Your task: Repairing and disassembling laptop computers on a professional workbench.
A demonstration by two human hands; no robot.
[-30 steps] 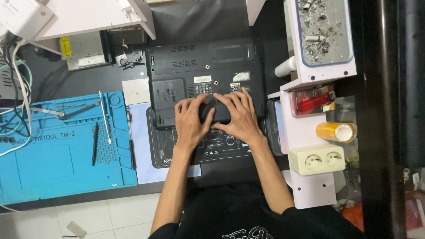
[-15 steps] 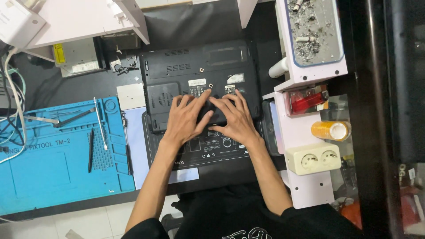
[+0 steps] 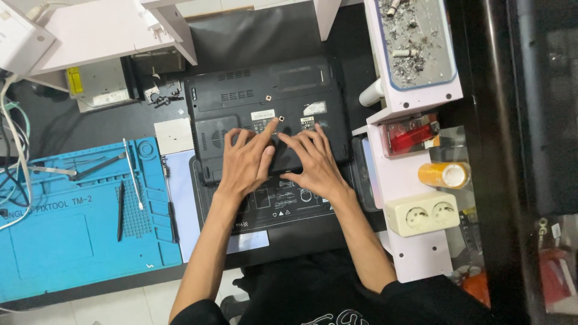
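- A black laptop (image 3: pixel 268 114) is laid upside down in the middle of the dark desk (image 3: pixel 253 36), just beyond the person's chest.
- The left hand (image 3: pixel 245 162) is laid flat on the laptop's underside, near its front edge.
- Its fingers are spread open, and nothing is gripped; one finger (image 3: pixel 271 126) is stretched out to a small white label (image 3: pixel 262 115).
- The right hand (image 3: pixel 314 161) is laid flat just beside the left one, on the same dark panel.
- Its fingers are spread open too, and nothing is held in them.
- The two hands are kept close together, but whether they touch cannot be told.
- A black mat (image 3: pixel 271 207) with small white drawings is seen under the laptop's near edge and under the wrists.
- A blue mat (image 3: pixel 66 241) is spread on the left, well apart from the hands.
- Thin tools (image 3: pixel 132 174) are laid on the blue mat.
- A tray (image 3: pixel 448 72) of grey ash and stubs is set on a white shelf at the right.
- A red lighter (image 3: pixel 409 135), an orange roll (image 3: pixel 444 174) and a white socket (image 3: pixel 426 213) are seen below the tray.
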